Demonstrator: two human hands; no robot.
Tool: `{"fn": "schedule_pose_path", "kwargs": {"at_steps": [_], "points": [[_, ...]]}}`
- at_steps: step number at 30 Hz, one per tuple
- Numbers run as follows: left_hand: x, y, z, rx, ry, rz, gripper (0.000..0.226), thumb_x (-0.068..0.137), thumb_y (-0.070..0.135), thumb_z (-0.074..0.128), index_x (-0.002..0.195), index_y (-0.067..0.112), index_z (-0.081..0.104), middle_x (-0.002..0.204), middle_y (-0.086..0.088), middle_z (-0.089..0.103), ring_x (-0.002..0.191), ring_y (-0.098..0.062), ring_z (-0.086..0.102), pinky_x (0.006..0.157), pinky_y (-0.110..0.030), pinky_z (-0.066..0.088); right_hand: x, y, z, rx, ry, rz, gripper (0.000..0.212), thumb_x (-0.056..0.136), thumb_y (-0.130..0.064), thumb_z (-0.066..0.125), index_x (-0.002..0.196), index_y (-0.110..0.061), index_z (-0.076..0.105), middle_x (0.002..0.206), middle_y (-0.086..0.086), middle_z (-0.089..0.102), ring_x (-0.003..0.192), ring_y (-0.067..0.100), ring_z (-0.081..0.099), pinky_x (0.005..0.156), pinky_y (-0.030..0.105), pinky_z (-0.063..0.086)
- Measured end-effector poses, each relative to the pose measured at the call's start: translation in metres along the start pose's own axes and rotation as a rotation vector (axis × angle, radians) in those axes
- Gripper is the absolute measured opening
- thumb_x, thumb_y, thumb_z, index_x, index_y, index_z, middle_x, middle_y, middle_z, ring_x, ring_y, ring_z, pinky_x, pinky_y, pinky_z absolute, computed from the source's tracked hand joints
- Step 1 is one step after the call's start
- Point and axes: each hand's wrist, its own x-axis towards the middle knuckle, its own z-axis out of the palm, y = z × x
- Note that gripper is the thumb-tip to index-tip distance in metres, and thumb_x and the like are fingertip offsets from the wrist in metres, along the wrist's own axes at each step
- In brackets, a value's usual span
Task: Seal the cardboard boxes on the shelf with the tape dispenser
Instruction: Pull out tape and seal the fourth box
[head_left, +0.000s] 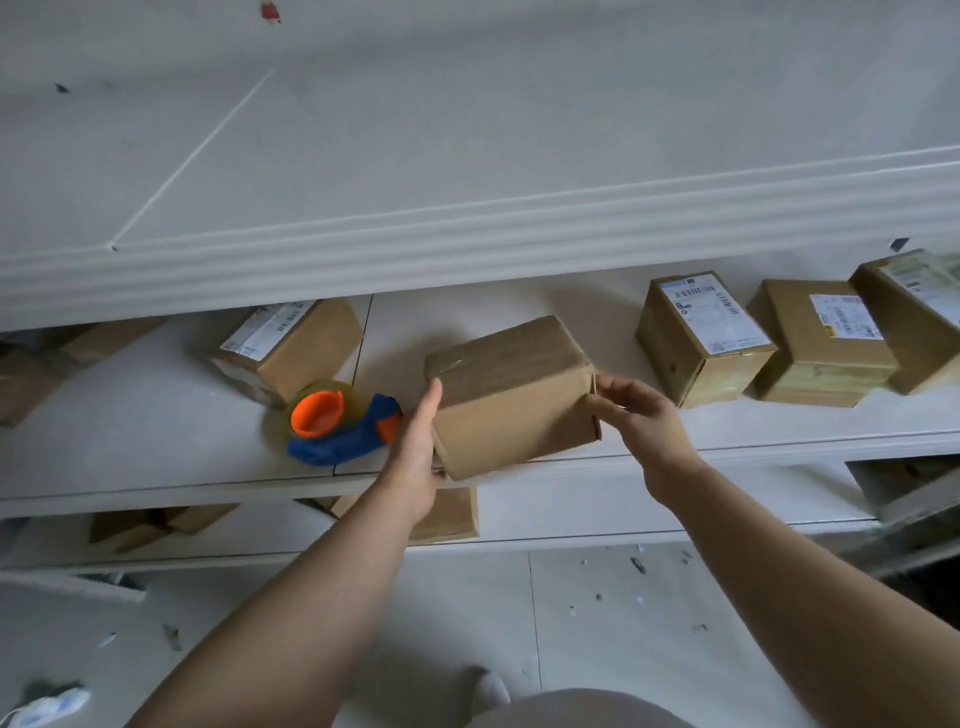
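Note:
A plain cardboard box (511, 395) sits tilted at the front edge of the white shelf (156, 447). My left hand (418, 452) lies flat against the box's left side, fingers straight. My right hand (641, 415) is at the box's right side, fingers loosely bent and touching its edge. A blue and orange tape dispenser (337, 423) with a clear tape roll lies on the shelf just left of my left hand, and neither hand holds it.
A labelled box (288, 345) stands behind the dispenser. Three labelled boxes (701, 338) (823, 343) (914, 317) stand in a row to the right. More boxes (447, 514) lie on the lower shelf. An upper shelf (467, 223) overhangs. Scraps litter the floor.

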Motion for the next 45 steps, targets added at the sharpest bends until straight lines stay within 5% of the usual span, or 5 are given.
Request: {"fn": "schedule_pose_path", "kwargs": {"at_steps": [9, 17, 24, 36, 45], "points": [[-0.016, 0.009, -0.005, 0.095, 0.007, -0.001, 0.079, 0.066, 0.078, 0.059, 0.129, 0.031, 0.051, 0.121, -0.003, 0.063, 0.111, -0.026, 0.057, 0.096, -0.053, 0.044, -0.014, -0.008, -0.012, 0.195, -0.175, -0.040, 0.061, 0.079, 0.027, 0.045, 0.119, -0.016, 0.060, 0.112, 0.001, 0.066, 0.105, 0.013, 0.060, 0.090, 0.026, 0.049], [-0.029, -0.008, -0.011, -0.062, 0.005, -0.128, 0.061, 0.079, 0.073, 0.049, 0.120, 0.029, 0.059, 0.114, -0.010, 0.068, 0.107, -0.033, 0.061, 0.096, -0.055, 0.044, -0.020, -0.008, -0.024, -0.034, -0.440, 0.088, 0.143, 0.036, -0.038, 0.095, 0.153, -0.025, 0.014, 0.146, -0.006, 0.036, 0.135, 0.013, 0.037, 0.114, 0.035, 0.028], [-0.045, -0.004, 0.013, 0.100, 0.181, -0.077, 0.058, 0.084, 0.064, 0.054, 0.122, 0.020, 0.051, 0.114, -0.007, 0.064, 0.100, -0.028, 0.063, 0.087, -0.045, 0.053, -0.024, -0.012, -0.036, -0.087, -0.362, 0.015, 0.057, 0.091, -0.029, 0.060, 0.144, -0.029, 0.039, 0.141, -0.003, 0.045, 0.121, 0.017, 0.051, 0.092, 0.029, 0.050], [-0.070, -0.001, 0.056, 0.264, 0.024, 0.086, 0.034, 0.100, 0.043, 0.040, 0.124, 0.025, 0.057, 0.127, -0.001, 0.060, 0.107, -0.017, 0.057, 0.093, -0.044, 0.051, -0.018, -0.018, -0.036, 0.049, -0.234, -0.211, 0.050, 0.087, -0.004, 0.066, 0.131, -0.025, 0.052, 0.123, -0.009, 0.059, 0.115, 0.008, 0.058, 0.094, 0.020, 0.049], [-0.074, 0.010, 0.059, 0.387, -0.072, 0.098, 0.043, 0.099, 0.045, 0.040, 0.136, 0.023, 0.042, 0.122, 0.000, 0.060, 0.097, -0.025, 0.066, 0.085, -0.044, 0.055, 0.001, -0.019, -0.018, -0.303, 0.087, -0.046, 0.056, 0.078, -0.059, 0.067, 0.116, -0.022, 0.049, 0.105, 0.003, 0.063, 0.091, 0.019, 0.064, 0.083, 0.040, 0.053]]}}
